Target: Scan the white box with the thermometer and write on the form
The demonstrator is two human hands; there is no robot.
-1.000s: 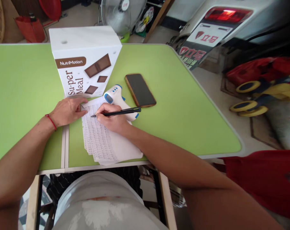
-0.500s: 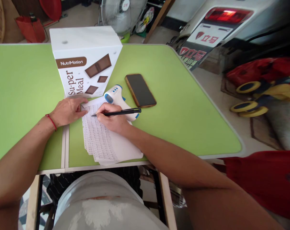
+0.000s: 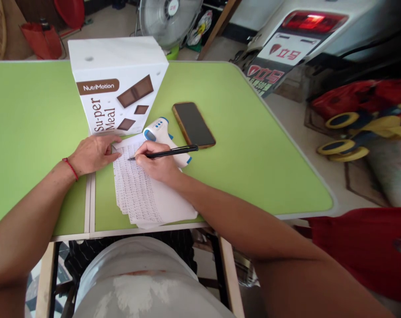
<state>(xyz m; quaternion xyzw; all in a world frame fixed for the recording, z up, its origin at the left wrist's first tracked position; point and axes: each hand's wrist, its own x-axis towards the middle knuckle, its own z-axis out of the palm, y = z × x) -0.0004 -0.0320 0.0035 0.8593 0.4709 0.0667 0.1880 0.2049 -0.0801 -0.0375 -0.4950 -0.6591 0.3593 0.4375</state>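
Note:
My right hand (image 3: pixel 156 163) is closed round a black pen (image 3: pixel 169 153), its tip on the upper part of a written sheet. The stack of papers (image 3: pixel 143 194) carries dense rows of handwriting, with bare paper along its right side. My left hand (image 3: pixel 93 154) lies flat with fingers apart, thumb and fingertips on the papers' upper left corner. Right behind the papers stands a white box (image 3: pixel 120 88) printed with chocolate pieces. A white and blue infrared thermometer (image 3: pixel 158 130) lies beside my right hand, partly hidden by hand and pen.
A phone (image 3: pixel 195 124) in a brown case lies right of the thermometer on the green table (image 3: pixel 253 176). Beyond the table are a fan (image 3: pixel 170 20), a scooter's rear (image 3: pixel 296 44) and a red bag (image 3: pixel 43 39). Yellow and blue handles (image 3: pixel 344 121) show at right.
The pen tip has shifted slightly right along the sheet with my right hand, and the pen's back end has risen a little. My left hand stays in place.

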